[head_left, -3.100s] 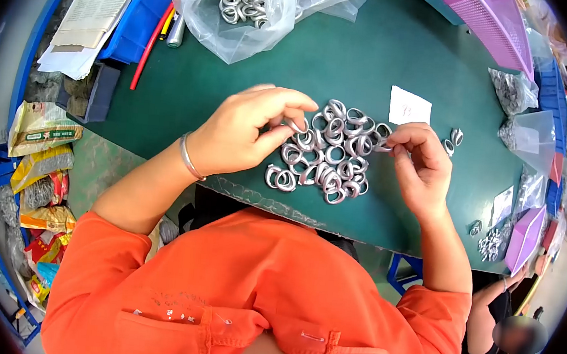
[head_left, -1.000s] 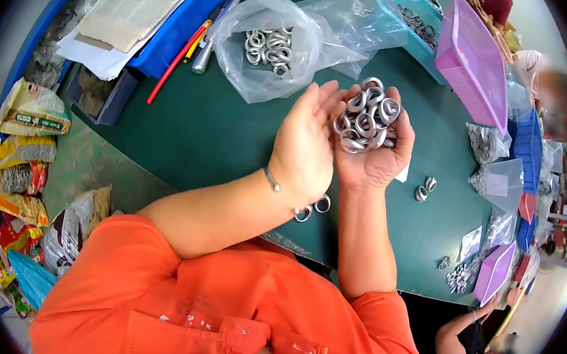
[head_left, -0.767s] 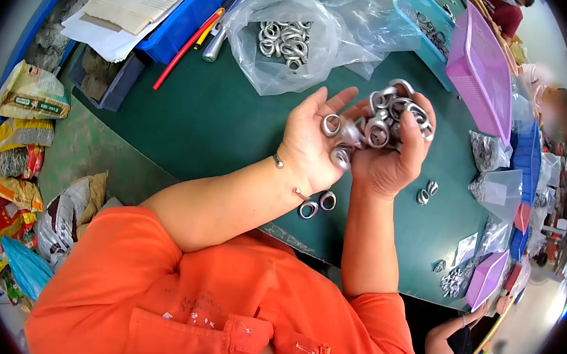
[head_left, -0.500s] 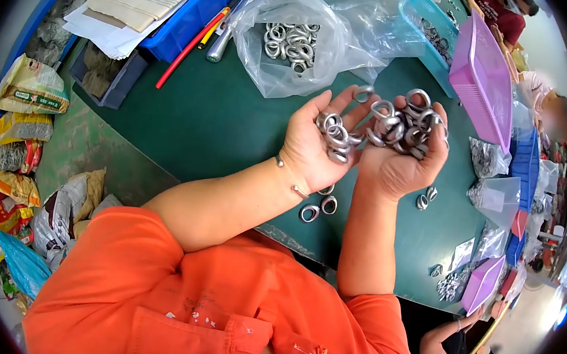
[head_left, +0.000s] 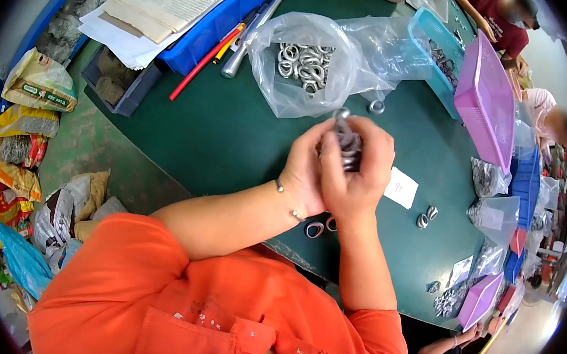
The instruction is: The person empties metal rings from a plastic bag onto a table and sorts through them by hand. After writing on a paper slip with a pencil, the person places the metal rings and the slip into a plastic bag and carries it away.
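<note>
Cupped against each other over the green table, my left hand (head_left: 303,172) and my right hand (head_left: 367,164) close round a bunch of silver rings (head_left: 348,145), partly hidden and blurred. One loose ring (head_left: 376,107) lies beyond the hands, beside an open clear plastic bag (head_left: 271,85) with several rings inside. Near my wrists lies another ring (head_left: 314,229), with one more partly hidden by my right hand. A white paper slip (head_left: 400,187) is right of my right hand, and two rings (head_left: 427,216) sit farther right.
A blue bin (head_left: 193,54) with papers, a red pen (head_left: 202,65) and a grey box (head_left: 128,99) are at the left. Teal (head_left: 434,75) and purple (head_left: 482,100) baskets stand at the back right. Bagged parts and a small purple tray (head_left: 482,301) line the right edge. Other people sit beyond.
My hands, earlier spread apart with rings on each palm, have come together around the rings. A loose ring now lies near the bag, and the paper slip has come into view again.
</note>
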`<action>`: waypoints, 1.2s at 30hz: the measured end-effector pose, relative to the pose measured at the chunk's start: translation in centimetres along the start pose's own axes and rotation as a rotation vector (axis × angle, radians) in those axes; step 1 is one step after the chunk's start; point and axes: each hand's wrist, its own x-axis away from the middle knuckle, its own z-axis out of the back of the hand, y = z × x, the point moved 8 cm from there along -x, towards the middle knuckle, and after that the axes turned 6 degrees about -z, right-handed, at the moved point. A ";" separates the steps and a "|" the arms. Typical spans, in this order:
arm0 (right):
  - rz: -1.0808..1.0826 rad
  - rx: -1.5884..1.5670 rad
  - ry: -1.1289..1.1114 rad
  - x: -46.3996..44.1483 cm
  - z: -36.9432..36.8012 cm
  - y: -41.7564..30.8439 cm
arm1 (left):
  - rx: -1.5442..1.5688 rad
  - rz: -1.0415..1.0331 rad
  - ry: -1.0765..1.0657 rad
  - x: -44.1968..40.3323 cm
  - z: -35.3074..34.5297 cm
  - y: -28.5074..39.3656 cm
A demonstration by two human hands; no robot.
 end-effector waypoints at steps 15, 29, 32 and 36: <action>-0.175 0.221 -0.277 -0.9 -1.1 13.2 | -0.442 -0.453 0.362 -2.9 -4.5 12.3; 0.274 0.149 -0.781 7.5 -1.9 0.6 | -2.067 -0.841 0.104 -1.0 -10.9 20.7; 0.337 0.155 -0.597 6.8 -2.5 0.6 | -2.578 -0.580 0.116 1.5 -8.7 19.3; 0.334 0.112 -0.412 5.1 -2.5 0.8 | -2.698 -0.574 -0.001 2.8 -3.1 17.1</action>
